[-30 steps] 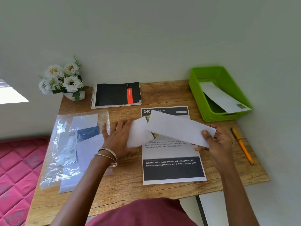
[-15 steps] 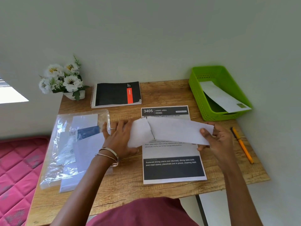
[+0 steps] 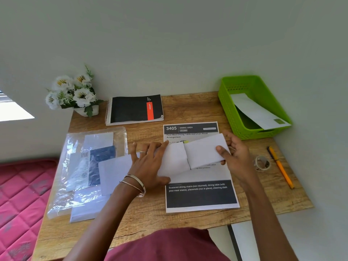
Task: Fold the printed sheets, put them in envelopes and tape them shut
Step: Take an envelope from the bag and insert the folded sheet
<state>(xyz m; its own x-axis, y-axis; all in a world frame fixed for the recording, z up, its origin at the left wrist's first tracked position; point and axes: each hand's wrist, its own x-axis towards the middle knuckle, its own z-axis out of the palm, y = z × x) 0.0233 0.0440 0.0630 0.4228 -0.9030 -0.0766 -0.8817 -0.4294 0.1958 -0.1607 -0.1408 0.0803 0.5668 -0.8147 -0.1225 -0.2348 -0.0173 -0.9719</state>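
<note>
A folded white sheet (image 3: 204, 152) is held just above the middle of the wooden table (image 3: 188, 108), its left end meeting a white envelope (image 3: 174, 160) so that the two overlap at a seam; whether the sheet is partly inside cannot be told. The right hand (image 3: 236, 157) pinches the sheet's right end, thumb on top and fingers curled behind. The left hand (image 3: 148, 162) lies on the envelope's left end, fingers spread and fairly straight on top, thumb along its near edge, bangles on the wrist. Beneath both lies a printed sheet (image 3: 200, 194) flat on the table, headed "3405 DINING AREA". To the left a clear plastic bag (image 3: 82, 166) holds more white envelopes, some sticking out toward the hand. Right of the right hand sits a roll of clear tape (image 3: 262, 162), and beside it an orange pen (image 3: 280, 167). At the far right a green basket (image 3: 235, 85) holds another envelope (image 3: 258, 112). At the back lie a black spiral notebook (image 3: 134, 109) and a pot of white flowers (image 3: 72, 92)
</note>
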